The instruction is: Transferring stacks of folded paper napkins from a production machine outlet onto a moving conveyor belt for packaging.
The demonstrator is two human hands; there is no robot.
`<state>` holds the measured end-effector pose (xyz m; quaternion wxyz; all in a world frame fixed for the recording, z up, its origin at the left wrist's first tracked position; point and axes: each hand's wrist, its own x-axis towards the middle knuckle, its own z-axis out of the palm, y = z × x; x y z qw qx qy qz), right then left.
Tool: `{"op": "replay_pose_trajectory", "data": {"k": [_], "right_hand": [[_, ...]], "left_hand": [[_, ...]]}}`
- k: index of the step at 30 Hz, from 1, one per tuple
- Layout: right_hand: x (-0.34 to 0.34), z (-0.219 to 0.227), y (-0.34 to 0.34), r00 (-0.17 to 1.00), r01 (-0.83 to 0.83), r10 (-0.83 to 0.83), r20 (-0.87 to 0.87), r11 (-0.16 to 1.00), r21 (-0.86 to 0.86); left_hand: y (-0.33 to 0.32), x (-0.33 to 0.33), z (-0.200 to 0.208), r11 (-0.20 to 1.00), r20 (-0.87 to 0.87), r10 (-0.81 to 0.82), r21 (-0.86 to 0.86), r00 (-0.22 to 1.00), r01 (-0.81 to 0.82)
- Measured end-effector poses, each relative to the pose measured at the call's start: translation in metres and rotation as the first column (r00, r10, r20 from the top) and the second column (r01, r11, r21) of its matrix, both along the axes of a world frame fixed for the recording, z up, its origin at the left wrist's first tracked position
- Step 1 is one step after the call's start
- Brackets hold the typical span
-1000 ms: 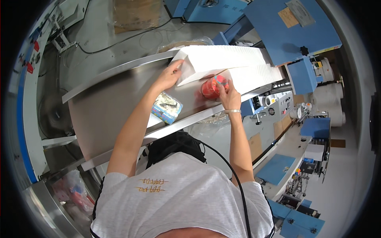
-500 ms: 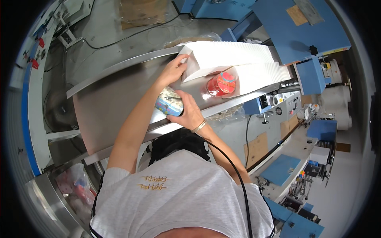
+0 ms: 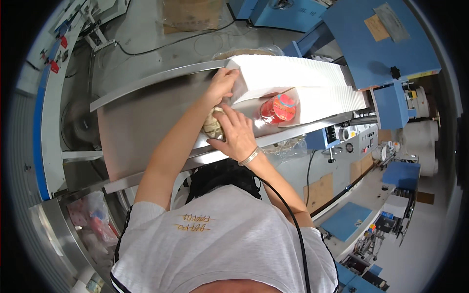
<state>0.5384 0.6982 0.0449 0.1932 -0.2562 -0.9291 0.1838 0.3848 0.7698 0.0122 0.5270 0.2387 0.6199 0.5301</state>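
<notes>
On the metal trough, my right hand (image 3: 237, 135) grips a short round pack (image 3: 213, 126) with a pale beige pattern. The thumb is at its near edge and the fingers reach over the top. Part of the pack is hidden behind that hand and my left forearm. My left hand (image 3: 222, 88) has its fingers curled against the near end of a long white ridged stack (image 3: 288, 73); its fingertips are partly hidden. Right of my right hand, a red round pack in clear wrap (image 3: 278, 109) lies against the end of a second, lower white ridged stack (image 3: 322, 105).
The metal trough (image 3: 132, 132) runs leftward with raised rails along both sides. Blue machine housing (image 3: 381, 44) stands at the far right. A workbench with a blue panel (image 3: 346, 215) is at the right. A plastic bag (image 3: 100, 215) lies in a bin at lower left.
The round pack has turned, its blue printed side giving way to a beige one. My right hand has shifted farther over it. My left fingers have curled more at the stack's end.
</notes>
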Motion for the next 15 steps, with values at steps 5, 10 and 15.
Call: {"op": "replay_pose_trajectory", "data": {"k": [5, 10, 15], "right_hand": [[0.010, 0.004, 0.014, 0.986, -0.164, 0.164, -0.010, 0.981, -0.106], [0.046, 0.016, 0.036, 0.970, -0.240, 0.230, -0.081, 0.959, -0.149], [0.106, 0.034, 0.084, 0.969, -0.196, 0.166, -0.180, 0.968, -0.159]], "left_hand": [[0.010, 0.005, -0.003, 0.992, -0.001, 0.106, -0.065, 0.994, -0.106], [0.029, 0.017, 0.004, 0.988, 0.055, 0.123, -0.102, 0.991, -0.117], [0.039, 0.014, -0.024, 0.991, 0.023, 0.133, -0.038, 0.991, -0.132]]}}
